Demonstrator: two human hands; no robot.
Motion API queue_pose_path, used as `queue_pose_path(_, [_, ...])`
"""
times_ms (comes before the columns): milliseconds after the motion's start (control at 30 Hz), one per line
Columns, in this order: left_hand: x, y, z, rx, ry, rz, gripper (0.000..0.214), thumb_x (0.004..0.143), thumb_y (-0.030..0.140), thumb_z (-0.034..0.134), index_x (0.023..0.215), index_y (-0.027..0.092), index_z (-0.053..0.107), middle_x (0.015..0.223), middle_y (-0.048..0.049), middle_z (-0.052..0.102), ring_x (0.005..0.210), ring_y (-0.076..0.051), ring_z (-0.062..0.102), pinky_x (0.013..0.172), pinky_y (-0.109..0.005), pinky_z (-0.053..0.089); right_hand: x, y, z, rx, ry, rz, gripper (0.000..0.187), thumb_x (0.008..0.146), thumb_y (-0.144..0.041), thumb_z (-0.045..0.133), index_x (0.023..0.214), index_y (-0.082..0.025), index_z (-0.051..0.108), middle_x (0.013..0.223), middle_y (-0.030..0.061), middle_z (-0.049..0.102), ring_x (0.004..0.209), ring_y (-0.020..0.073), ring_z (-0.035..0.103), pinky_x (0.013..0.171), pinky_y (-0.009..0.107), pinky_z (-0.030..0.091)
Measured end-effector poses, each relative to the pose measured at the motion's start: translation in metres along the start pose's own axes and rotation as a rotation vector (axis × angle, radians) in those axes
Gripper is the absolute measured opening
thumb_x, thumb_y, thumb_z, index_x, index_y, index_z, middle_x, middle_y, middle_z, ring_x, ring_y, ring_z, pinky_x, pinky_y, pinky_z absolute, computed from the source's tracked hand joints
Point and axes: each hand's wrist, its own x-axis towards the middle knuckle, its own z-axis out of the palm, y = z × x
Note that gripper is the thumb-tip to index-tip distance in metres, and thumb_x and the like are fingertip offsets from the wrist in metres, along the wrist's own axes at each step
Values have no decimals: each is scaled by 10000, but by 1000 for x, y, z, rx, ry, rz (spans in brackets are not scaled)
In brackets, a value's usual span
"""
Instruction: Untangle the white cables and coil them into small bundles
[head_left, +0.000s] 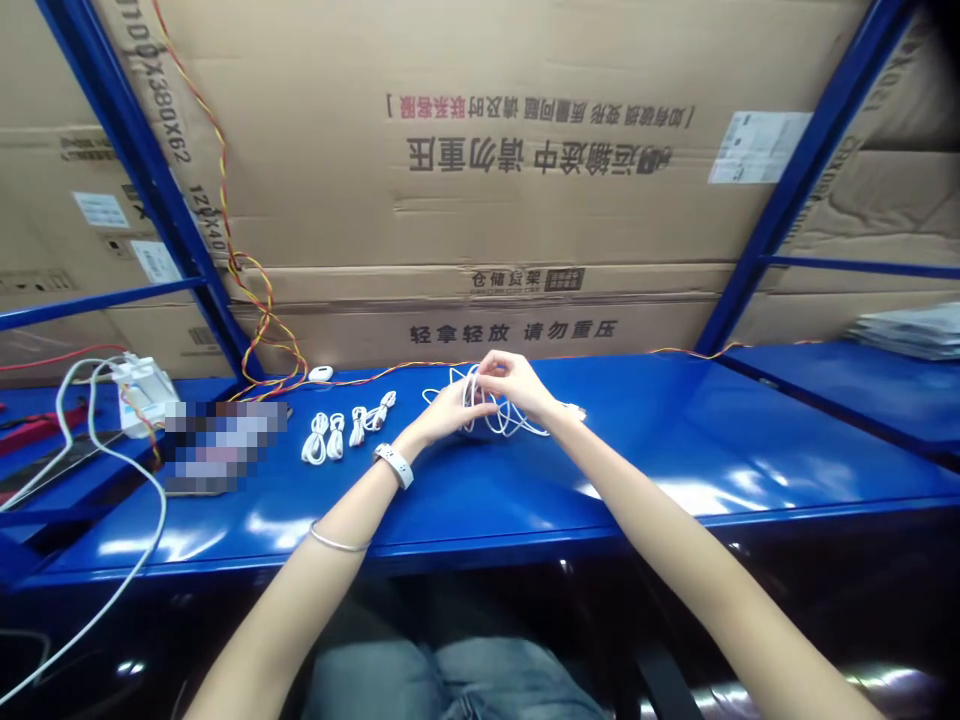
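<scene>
Blue shelf: left hand, right hand pinching loose white cable; bundled cables beside; red-yellow wire behind.

Left wrist: my white watch-style band with dark marks
Left forearm: my thin silver bangle
Legs: my pale blue jeans

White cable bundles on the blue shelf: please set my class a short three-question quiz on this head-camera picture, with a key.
1. How many coiled white cable bundles lie on the blue shelf to the left of the hands?
2. True or false: the left hand has a white wristband at its wrist.
3. What do the fingers of the right hand hold? A) a loop of white cable B) a cardboard box C) a pair of scissors

Key: 1) four; 2) true; 3) A
</scene>
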Motion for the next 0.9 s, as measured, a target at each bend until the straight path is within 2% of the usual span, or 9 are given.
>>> queue_pose_path(100, [2, -5, 0, 53, 15, -5, 397, 779, 468, 673, 1009, 153, 601, 774, -39, 649, 711, -178, 614, 633, -286, 471, 0, 3, 1, -146, 47, -75, 265, 643, -298, 693, 815, -188, 523, 749, -29, 561, 581, 104, 544, 530, 229, 425])
queue_pose_path(200, [2, -6, 0, 35, 8, -2, 387, 784, 458, 671, 1004, 151, 588, 773, -38, 652, 713, -180, 624, 675, -303, 489, -1, 1, 2, -256, 66, -98, 295, 652, -273, 657, 904, -198, 525, 808, -25, 562, 573, 106, 558, 510, 224, 418])
queue_pose_path(367, [-2, 6, 3, -72, 12, -5, 470, 765, 433, 702, 1108, 143, 565, 863, -64, 689, 798, -204, 653, 740, -323, 505, -4, -6, 5, -298, 111, -92, 112, 694, -261, 587, 750, -176, 543, 682, -11, 585, 555, 129, 587, 522, 232, 435])
queue_pose_path(467, [-5, 13, 4, -102, 63, -50, 498, 749, 455, 715, 1111, 144, 572, 799, -39, 671, 704, -182, 643, 670, -299, 491, -4, -7, 7, -274, 141, -91, 90, 698, -245, 572, 748, -171, 563, 656, -9, 598, 553, 136, 598, 530, 237, 449])
queue_pose_path(567, [-5, 13, 5, -137, 64, -101, 397, 777, 502, 675, 932, 145, 594, 615, 12, 570, 522, -122, 541, 536, -256, 413, -1, -6, 5, -232, 132, -91, 116, 717, -265, 581, 777, -167, 593, 701, 5, 620, 596, 142, 610, 568, 248, 470])
queue_pose_path(667, [-2, 9, 4, -291, 122, -117, 383, 794, 531, 643, 762, 168, 527, 531, 57, 424, 442, -72, 410, 477, -233, 345, 2, -7, -6, -206, 37, -88, 245, 741, -328, 627, 926, -168, 634, 803, 27, 655, 698, 151, 618, 650, 266, 490])
queue_pose_path(733, [-1, 6, 2, -416, 193, -113, 398, 786, 521, 658, 721, 185, 455, 540, 75, 371, 436, -54, 376, 471, -218, 336, 3, -8, -19, -299, -65, -71, 321, 749, -361, 655, 1010, -174, 651, 848, 35, 673, 763, 162, 617, 704, 281, 487])
queue_pose_path(800, [0, 5, -2, -482, 259, -112, 425, 785, 506, 667, 696, 193, 395, 554, 79, 361, 442, -44, 376, 479, -207, 349, 3, -7, -32, -447, -204, -11, 306, 736, -367, 689, 982, -184, 682, 844, 36, 690, 773, 169, 615, 709, 280, 475])
queue_pose_path(900, [1, 5, -7, -495, 326, -121, 425, 804, 497, 650, 694, 195, 371, 569, 76, 377, 450, -41, 387, 483, -199, 365, 3, -1, -45, -577, -408, 126, 207, 680, -305, 746, 850, -195, 708, 757, 25, 701, 681, 160, 611, 625, 254, 448])
